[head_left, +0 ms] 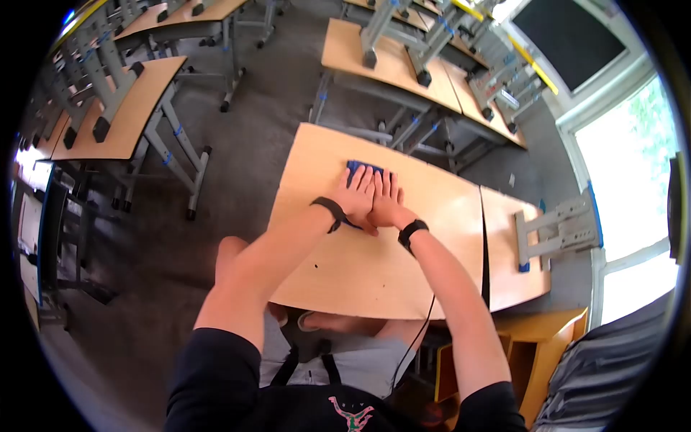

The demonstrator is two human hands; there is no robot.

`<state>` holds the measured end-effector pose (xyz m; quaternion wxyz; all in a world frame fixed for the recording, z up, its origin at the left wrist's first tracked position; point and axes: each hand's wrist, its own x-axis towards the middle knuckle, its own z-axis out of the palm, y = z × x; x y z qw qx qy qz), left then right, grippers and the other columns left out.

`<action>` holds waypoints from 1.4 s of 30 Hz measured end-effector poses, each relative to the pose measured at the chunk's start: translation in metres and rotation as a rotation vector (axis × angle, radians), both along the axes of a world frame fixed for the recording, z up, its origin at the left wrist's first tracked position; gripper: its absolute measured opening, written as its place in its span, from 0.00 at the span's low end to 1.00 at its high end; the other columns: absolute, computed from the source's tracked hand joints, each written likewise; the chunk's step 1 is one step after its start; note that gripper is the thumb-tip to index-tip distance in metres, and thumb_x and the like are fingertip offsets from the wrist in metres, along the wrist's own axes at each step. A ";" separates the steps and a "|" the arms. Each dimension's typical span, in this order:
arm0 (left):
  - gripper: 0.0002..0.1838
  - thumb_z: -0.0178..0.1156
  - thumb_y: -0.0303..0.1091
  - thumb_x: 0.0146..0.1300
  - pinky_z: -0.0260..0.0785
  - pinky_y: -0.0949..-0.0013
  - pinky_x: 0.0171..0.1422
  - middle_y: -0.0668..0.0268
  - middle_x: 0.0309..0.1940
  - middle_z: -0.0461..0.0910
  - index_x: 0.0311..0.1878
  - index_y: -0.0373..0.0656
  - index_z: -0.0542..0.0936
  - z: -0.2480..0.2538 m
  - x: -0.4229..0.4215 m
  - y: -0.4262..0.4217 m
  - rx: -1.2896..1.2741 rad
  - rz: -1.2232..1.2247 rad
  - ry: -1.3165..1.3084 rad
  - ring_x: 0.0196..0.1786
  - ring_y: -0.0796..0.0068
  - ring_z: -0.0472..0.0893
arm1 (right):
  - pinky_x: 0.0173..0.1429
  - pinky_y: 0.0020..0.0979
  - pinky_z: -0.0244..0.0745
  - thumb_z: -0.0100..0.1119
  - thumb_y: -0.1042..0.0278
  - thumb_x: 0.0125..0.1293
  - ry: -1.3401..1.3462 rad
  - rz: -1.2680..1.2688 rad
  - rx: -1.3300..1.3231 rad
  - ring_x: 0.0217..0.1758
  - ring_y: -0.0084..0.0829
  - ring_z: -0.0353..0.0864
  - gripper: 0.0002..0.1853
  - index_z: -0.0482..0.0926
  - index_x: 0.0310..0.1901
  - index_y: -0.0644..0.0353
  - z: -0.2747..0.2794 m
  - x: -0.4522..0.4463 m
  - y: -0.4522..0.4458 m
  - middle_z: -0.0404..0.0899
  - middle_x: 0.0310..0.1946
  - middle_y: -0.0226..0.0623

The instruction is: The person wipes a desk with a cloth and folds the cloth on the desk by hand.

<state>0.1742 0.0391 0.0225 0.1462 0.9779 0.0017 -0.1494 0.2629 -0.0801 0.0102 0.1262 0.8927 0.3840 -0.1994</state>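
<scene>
A blue cloth point(353, 165) lies on the light wood desk point(338, 277), mostly covered by my hands. My left hand point(355, 199) rests flat on it, fingers stretched out toward the far side of the desk. Against its right side, my right hand point(389, 206) also presses down with extended fingers, partly over the cloth. The two hands touch near the thumbs. Neither hand grips the cloth. On each wrist is a dark band. A small dark spot point(315, 266) shows on the desk's near part.
A second desk point(515, 281) adjoins on the right, bearing an upturned chair point(558, 227) beside the window point(626, 158). Other desks with upturned chairs stand ahead point(392, 65) and at left point(147, 101). An orange-brown cabinet point(536, 335) and grey curtain point(604, 367) are at lower right.
</scene>
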 end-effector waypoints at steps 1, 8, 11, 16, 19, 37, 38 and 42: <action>0.77 0.66 0.79 0.44 0.29 0.39 0.84 0.43 0.82 0.37 0.79 0.27 0.42 -0.001 0.002 0.001 0.006 -0.022 -0.012 0.84 0.44 0.34 | 0.82 0.60 0.31 0.58 0.48 0.62 -0.031 0.024 0.008 0.84 0.59 0.17 0.56 0.33 0.81 0.62 -0.001 0.003 0.003 0.23 0.83 0.51; 0.79 0.72 0.78 0.35 0.31 0.44 0.85 0.51 0.82 0.45 0.81 0.35 0.47 -0.026 -0.017 -0.011 0.037 0.044 -0.223 0.85 0.53 0.41 | 0.82 0.62 0.31 0.57 0.48 0.61 -0.006 -0.111 0.109 0.85 0.57 0.19 0.56 0.32 0.81 0.57 0.003 -0.027 -0.008 0.22 0.83 0.49; 0.78 0.70 0.79 0.37 0.30 0.44 0.85 0.48 0.82 0.45 0.80 0.33 0.47 -0.027 -0.048 -0.024 0.017 0.014 -0.202 0.84 0.50 0.40 | 0.82 0.63 0.31 0.59 0.46 0.60 -0.001 -0.099 0.095 0.84 0.60 0.20 0.58 0.32 0.81 0.58 0.000 -0.052 -0.026 0.23 0.82 0.54; 0.69 0.62 0.76 0.50 0.32 0.37 0.83 0.37 0.79 0.47 0.76 0.22 0.52 -0.041 -0.136 -0.058 0.009 -0.024 -0.327 0.83 0.38 0.41 | 0.79 0.68 0.36 0.64 0.44 0.57 -0.031 0.106 0.208 0.84 0.65 0.26 0.61 0.35 0.81 0.61 -0.017 -0.121 -0.074 0.26 0.81 0.62; 0.61 0.61 0.68 0.55 0.39 0.34 0.81 0.33 0.76 0.53 0.73 0.18 0.56 -0.039 -0.190 -0.079 -0.012 -0.029 -0.469 0.81 0.35 0.48 | 0.76 0.74 0.39 0.69 0.38 0.54 -0.056 0.216 0.338 0.82 0.70 0.30 0.64 0.41 0.80 0.65 -0.022 -0.170 -0.102 0.29 0.80 0.66; 0.69 0.66 0.68 0.52 0.25 0.25 0.77 0.28 0.78 0.34 0.75 0.16 0.44 -0.020 -0.155 -0.069 -0.049 -0.071 0.015 0.81 0.29 0.30 | 0.79 0.69 0.28 0.64 0.45 0.57 0.018 0.123 0.369 0.83 0.65 0.25 0.59 0.39 0.80 0.66 -0.018 -0.160 -0.083 0.29 0.81 0.61; 0.70 0.65 0.69 0.53 0.24 0.26 0.77 0.30 0.79 0.33 0.76 0.18 0.43 -0.021 -0.143 -0.064 -0.018 -0.065 0.009 0.81 0.30 0.29 | 0.80 0.68 0.28 0.64 0.47 0.57 0.006 0.115 0.353 0.84 0.65 0.25 0.59 0.39 0.80 0.66 -0.019 -0.149 -0.077 0.29 0.81 0.61; 0.73 0.65 0.73 0.51 0.23 0.28 0.79 0.32 0.79 0.33 0.77 0.21 0.40 -0.005 -0.101 -0.054 0.002 -0.018 0.106 0.82 0.32 0.28 | 0.81 0.63 0.30 0.65 0.49 0.55 0.017 0.131 0.219 0.83 0.65 0.25 0.61 0.37 0.80 0.66 -0.005 -0.108 -0.057 0.29 0.81 0.61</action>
